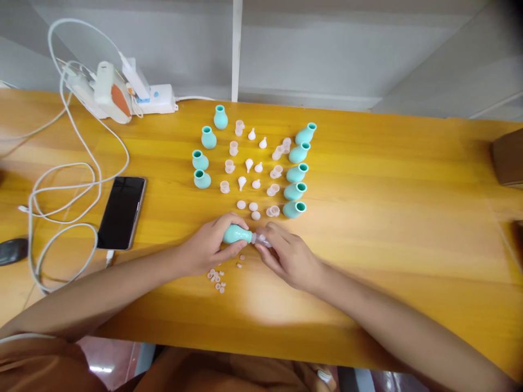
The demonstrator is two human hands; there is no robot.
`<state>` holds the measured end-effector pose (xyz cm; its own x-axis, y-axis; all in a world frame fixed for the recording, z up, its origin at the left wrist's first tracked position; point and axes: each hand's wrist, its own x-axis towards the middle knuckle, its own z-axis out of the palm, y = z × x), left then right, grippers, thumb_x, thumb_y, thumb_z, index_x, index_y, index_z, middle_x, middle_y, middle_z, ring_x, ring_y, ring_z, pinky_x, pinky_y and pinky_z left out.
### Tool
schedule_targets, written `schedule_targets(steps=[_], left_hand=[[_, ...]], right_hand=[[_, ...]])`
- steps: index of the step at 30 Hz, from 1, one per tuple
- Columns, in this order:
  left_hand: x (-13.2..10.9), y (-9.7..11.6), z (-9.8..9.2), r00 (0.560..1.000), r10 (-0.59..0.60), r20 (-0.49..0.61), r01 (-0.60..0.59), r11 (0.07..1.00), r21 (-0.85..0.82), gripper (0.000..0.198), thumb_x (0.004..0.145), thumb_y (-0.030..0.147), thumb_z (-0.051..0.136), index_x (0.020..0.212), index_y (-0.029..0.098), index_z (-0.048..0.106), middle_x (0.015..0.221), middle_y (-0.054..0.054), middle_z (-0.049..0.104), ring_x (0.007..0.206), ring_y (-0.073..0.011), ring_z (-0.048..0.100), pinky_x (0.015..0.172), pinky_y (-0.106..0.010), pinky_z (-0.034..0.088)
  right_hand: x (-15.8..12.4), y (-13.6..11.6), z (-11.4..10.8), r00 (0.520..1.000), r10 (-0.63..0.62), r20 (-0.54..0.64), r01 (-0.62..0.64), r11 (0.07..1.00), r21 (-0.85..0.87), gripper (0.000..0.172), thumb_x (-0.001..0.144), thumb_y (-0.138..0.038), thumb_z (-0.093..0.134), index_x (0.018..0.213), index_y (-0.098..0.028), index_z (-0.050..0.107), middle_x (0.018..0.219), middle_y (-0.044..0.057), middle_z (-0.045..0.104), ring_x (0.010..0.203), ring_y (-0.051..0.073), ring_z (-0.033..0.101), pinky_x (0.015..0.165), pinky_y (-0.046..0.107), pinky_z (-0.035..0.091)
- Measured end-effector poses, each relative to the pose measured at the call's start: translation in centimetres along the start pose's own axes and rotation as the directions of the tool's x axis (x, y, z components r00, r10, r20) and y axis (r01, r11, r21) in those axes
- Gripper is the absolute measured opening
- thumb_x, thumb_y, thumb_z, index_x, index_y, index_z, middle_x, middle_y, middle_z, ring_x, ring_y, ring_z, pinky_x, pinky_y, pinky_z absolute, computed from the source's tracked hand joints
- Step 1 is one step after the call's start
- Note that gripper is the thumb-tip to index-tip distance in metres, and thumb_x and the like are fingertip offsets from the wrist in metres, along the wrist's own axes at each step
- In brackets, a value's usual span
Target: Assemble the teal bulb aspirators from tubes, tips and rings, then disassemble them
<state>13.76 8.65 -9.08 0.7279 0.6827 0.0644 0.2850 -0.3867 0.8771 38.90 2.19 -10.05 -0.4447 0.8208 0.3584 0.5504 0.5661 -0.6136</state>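
Note:
My left hand [207, 246] is wrapped round a teal squeeze bulb [236, 234], which lies sideways with its neck to the right. A clear plastic nozzle piece [261, 238] meets the bulb's neck; how far it is seated I cannot tell. The fingers of my right hand [293, 258] pinch that nozzle piece and partly hide it. Just beyond my hands are small round whitish pieces [253, 207] and a translucent cup-shaped part [272, 211]. Small pale rings [216, 279] lie scattered on the near side, by my left wrist.
More teal bulbs stand in two columns, left [208, 138] and right [296, 173]. Between them are translucent cups [229, 166] and white tips [249, 165]. A phone [121, 213], looped white cable [61, 188], power strip [161, 99] and black mouse [13, 251] occupy the left side.

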Motion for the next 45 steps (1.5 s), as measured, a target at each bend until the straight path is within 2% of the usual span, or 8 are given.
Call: schedule_targets(steps=[9,20,34,40,45], left_hand=[[0.0,0.1,0.2,1.000,0.022,0.000,-0.022,1.000,0.001,0.025,0.109,0.037,0.063,0.127,0.021,0.055,0.115,-0.007,0.071,0.098,-0.0200,0.071,0.088,-0.034,0.056],[0.1,-0.1,0.6,0.979,0.202,-0.028,-0.199,0.976,0.090,0.023,0.109,0.029,0.063,0.127,0.021,0.051,0.116,-0.009,0.068,0.102,-0.0219,0.070,0.090,-0.036,0.059],[-0.1,0.3,0.6,0.972,0.236,0.010,-0.234,0.959,0.161,0.021,0.110,0.031,0.061,0.126,0.019,0.053,0.114,-0.011,0.068,0.099,-0.0227,0.068,0.087,-0.036,0.059],[-0.4,0.0,1.1,0.977,0.215,0.008,-0.212,0.957,0.196,0.028,0.109,0.039,0.064,0.128,0.021,0.054,0.117,-0.012,0.067,0.100,-0.0239,0.070,0.090,-0.040,0.063],[-0.8,-0.5,1.6,0.971,0.237,0.005,-0.230,0.935,0.271,0.038,0.107,0.036,0.067,0.138,0.022,0.049,0.124,-0.013,0.064,0.104,-0.0256,0.071,0.092,-0.044,0.064]], right_hand=[[0.0,0.0,0.0,0.999,-0.014,0.032,0.015,1.000,-0.023,0.005,0.115,-0.022,0.048,0.119,-0.022,0.051,0.100,0.006,0.068,0.077,0.017,0.061,0.065,0.029,0.046],[-0.1,0.4,0.0,0.998,-0.030,0.058,0.030,0.999,-0.010,0.006,0.114,-0.021,0.051,0.119,-0.021,0.052,0.100,0.007,0.068,0.079,0.019,0.061,0.069,0.030,0.047],[0.0,0.5,-0.3,0.992,-0.045,0.116,0.040,0.998,0.051,0.003,0.114,-0.024,0.049,0.114,-0.023,0.052,0.098,0.005,0.069,0.075,0.017,0.060,0.068,0.029,0.046],[0.2,0.4,-0.4,0.994,-0.023,0.108,0.016,0.998,0.065,0.003,0.114,-0.023,0.049,0.111,-0.023,0.052,0.096,0.005,0.068,0.075,0.018,0.060,0.068,0.030,0.046],[0.2,0.4,-0.3,0.996,-0.015,0.088,0.010,0.998,0.059,0.003,0.113,-0.022,0.049,0.112,-0.023,0.052,0.096,0.005,0.068,0.077,0.018,0.060,0.068,0.030,0.046]])
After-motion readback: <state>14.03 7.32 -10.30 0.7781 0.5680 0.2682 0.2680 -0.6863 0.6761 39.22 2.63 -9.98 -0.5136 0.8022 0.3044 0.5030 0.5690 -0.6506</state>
